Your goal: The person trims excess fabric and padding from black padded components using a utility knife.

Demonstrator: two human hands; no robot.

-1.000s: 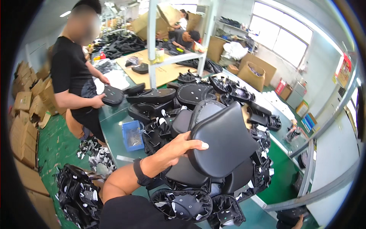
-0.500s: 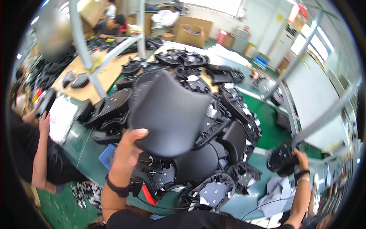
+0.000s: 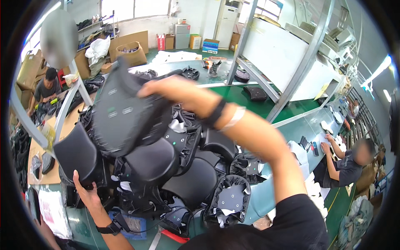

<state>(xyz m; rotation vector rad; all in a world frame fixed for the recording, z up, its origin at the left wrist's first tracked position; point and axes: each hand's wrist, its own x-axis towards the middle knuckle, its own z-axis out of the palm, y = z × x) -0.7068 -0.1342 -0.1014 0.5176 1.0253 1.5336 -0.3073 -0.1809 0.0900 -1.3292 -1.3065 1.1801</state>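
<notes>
My right hand [image 3: 166, 89] reaches across the pile, its fingers closed on the upper edge of a black seat cushion [image 3: 121, 112]. The cushion is tilted, its flat underside with small slots and a green dot showing; motion blurs it a little. At the lower left, my left hand [image 3: 88, 196] has its fingers apart against the lower edge of another smooth black seat cushion [image 3: 77, 152], which leans on the left side of the pile. Below and right of the held cushion lie more padded cushions [image 3: 152, 160], some with gathered covers and a grey base [image 3: 229, 200] facing up.
A green table [image 3: 260, 200] carries the pile. Metal posts [image 3: 302, 62] rise at its far side. A white plastic packet [image 3: 54, 212] lies at the left, and a red-handled tool [image 3: 175, 236] at the near edge. Co-workers sit at the right [image 3: 341, 166] and far left [image 3: 46, 89].
My right hand has carried its cushion from the far right over to the left of the pile. The left hand has lowered its cushion onto the pile's left side. The view has turned right.
</notes>
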